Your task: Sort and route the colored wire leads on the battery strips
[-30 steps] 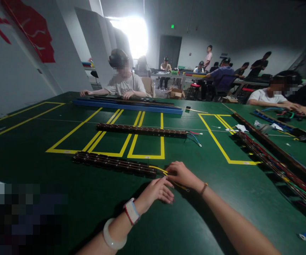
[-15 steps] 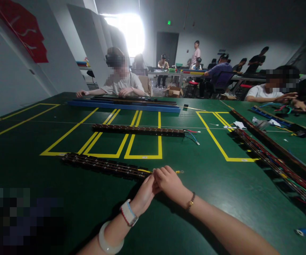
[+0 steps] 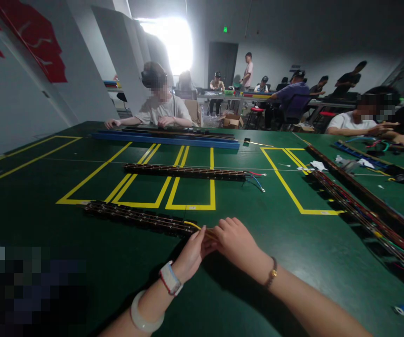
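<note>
A dark strip with metal rods [image 3: 139, 217] lies on the green table, running from the left toward my hands. From its right end comes a yellow wire [image 3: 192, 225], which runs to the fingertips of my left hand [image 3: 195, 252]. Those fingers are pinched around the wire. Just to the right, my right hand [image 3: 235, 241] is closed, its fingers curled near the left fingertips. A thin brownish length shows between the two hands; what the right fingers grip is too small to make out.
Beyond lies another dark strip [image 3: 184, 172] with red and blue leads, on yellow tape outlines. A blue rail [image 3: 167, 139] is at the far edge, by a seated person. Wired strips [image 3: 359, 210] lie at the right, near another person.
My right hand has moved a little to the right, away from my left hand, and the gap between them now shows the thin brownish length. The ring-ended yellow tip is no longer visible.
</note>
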`<state>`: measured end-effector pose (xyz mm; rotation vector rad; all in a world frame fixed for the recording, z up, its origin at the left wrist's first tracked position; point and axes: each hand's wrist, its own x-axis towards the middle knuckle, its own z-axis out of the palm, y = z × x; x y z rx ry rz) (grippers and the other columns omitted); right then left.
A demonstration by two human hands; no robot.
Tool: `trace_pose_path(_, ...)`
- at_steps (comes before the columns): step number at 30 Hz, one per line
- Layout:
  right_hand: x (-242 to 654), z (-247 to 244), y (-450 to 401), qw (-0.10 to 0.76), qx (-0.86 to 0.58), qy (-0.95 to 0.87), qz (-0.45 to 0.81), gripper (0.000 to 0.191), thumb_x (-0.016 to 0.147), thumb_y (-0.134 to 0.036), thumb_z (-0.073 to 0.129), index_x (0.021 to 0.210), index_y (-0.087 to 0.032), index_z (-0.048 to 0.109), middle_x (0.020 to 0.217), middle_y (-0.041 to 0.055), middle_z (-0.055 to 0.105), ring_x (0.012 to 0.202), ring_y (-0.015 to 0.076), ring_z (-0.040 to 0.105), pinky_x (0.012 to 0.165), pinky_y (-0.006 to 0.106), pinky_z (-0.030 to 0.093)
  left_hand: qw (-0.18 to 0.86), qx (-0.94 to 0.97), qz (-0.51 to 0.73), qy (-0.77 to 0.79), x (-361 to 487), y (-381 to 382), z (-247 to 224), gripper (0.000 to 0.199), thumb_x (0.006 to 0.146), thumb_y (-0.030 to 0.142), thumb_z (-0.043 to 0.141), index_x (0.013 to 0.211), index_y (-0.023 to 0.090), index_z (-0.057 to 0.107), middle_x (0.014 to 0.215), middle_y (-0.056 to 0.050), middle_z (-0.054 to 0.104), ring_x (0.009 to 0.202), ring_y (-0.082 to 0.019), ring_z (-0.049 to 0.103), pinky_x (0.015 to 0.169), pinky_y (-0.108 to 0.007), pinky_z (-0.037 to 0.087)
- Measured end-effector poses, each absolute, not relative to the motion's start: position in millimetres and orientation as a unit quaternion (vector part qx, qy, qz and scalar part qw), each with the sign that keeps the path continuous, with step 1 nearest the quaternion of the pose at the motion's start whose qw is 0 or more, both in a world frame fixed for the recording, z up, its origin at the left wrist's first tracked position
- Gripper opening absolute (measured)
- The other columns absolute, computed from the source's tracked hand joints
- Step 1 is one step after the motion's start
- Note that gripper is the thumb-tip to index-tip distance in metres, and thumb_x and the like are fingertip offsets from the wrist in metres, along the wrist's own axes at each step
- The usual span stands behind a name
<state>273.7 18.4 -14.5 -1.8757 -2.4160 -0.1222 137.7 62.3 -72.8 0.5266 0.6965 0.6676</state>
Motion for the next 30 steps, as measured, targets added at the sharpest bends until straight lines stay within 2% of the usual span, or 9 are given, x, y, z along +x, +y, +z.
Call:
trace_pose_path(3,269,-28,18,0.007,-0.608,-0.793,-0.045,0.012,0.084,-0.013,0.055,0.095,-0.015,0.061,0.088,0.0057,0.059,0.081,0.0201,0.053,0.070,0.033,0.035,0.855,0.250,0.311,0.330,138,62,-70,0.019,0.089,0.030,0.055,0.090,0.011,0.058,0.088,-0.009,0.066,0.080,-0.016,0.063,0.078,-0.032,0.050)
trace_pose_path(6,268,-30,18,-0.001,-0.607,-0.794,-0.026,0.017,0.084,-0.010,0.054,0.099,-0.015,0.060,0.088,0.0056,0.061,0.078,0.0192,0.054,0.069,0.033,0.034,0.852,0.265,0.304,0.332,138,63,-67,0.023,0.090,0.032,0.053,0.092,0.010,0.059,0.092,-0.011,0.066,0.084,-0.018,0.063,0.082,-0.034,0.050)
trace_pose_path(10,278,-20,21,0.030,-0.631,-0.775,-0.021,0.007,0.084,-0.012,0.055,0.086,-0.015,0.061,0.084,0.0051,0.059,0.078,0.0178,0.053,0.069,0.030,0.031,0.857,0.281,0.296,0.313,136,62,-65,0.027,0.089,0.035,0.054,0.094,0.009,0.059,0.095,-0.012,0.065,0.090,-0.020,0.062,0.087,-0.037,0.048)
trace_pose_path(13,291,-21,33,0.073,-0.650,-0.755,-0.048,0.008,0.086,-0.014,0.054,0.081,-0.016,0.059,0.084,0.0046,0.057,0.080,0.0167,0.050,0.070,0.029,0.029,0.854,0.307,0.291,0.304,134,61,-66,0.028,0.088,0.036,0.055,0.096,0.010,0.057,0.095,-0.012,0.064,0.092,-0.021,0.062,0.087,-0.038,0.048)
trace_pose_path(19,306,-54,59,0.108,-0.664,-0.737,-0.068,0.009,0.089,-0.020,0.053,0.083,-0.018,0.060,0.080,0.0026,0.056,0.075,0.0148,0.046,0.068,0.029,0.025,0.829,0.352,0.278,0.334,135,61,-69,0.026,0.090,0.037,0.053,0.093,0.011,0.053,0.085,-0.008,0.060,0.080,-0.017,0.062,0.078,-0.032,0.049)
trace_pose_path(23,309,-71,63,0.110,-0.637,-0.760,-0.075,0.009,0.089,-0.020,0.054,0.084,-0.019,0.062,0.080,0.0028,0.057,0.078,0.0153,0.046,0.073,0.029,0.026,0.812,0.382,0.273,0.346,134,62,-65,0.024,0.091,0.034,0.049,0.093,0.010,0.052,0.079,-0.005,0.057,0.072,-0.014,0.060,0.076,-0.032,0.049)
trace_pose_path(26,312,-77,61,0.145,-0.624,-0.765,-0.068,0.014,0.092,-0.025,0.051,0.094,-0.022,0.065,0.084,0.0030,0.060,0.082,0.0148,0.048,0.078,0.029,0.028,0.790,0.428,0.252,0.360,131,66,-61,0.025,0.092,0.034,0.044,0.092,0.011,0.052,0.072,-0.002,0.054,0.068,-0.013,0.058,0.073,-0.031,0.049)
trace_pose_path(28,314,-79,59,0.178,-0.625,-0.758,-0.059,0.018,0.093,-0.028,0.049,0.099,-0.024,0.066,0.086,0.0029,0.061,0.083,0.0143,0.049,0.079,0.028,0.029,0.750,0.488,0.222,0.387,128,70,-58,0.027,0.093,0.035,0.039,0.090,0.011,0.052,0.068,-0.001,0.052,0.062,-0.013,0.055,0.066,-0.029,0.048)
trace_pose_path(30,315,-80,57,0.204,-0.629,-0.748,-0.048,0.019,0.093,-0.030,0.049,0.100,-0.025,0.066,0.088,0.0027,0.062,0.084,0.0139,0.050,0.079,0.027,0.031,0.665,0.583,0.181,0.430,124,74,-55,0.030,0.094,0.035,0.036,0.086,0.012,0.054,0.064,-0.001,0.052,0.057,-0.013,0.053,0.059,-0.026,0.044)
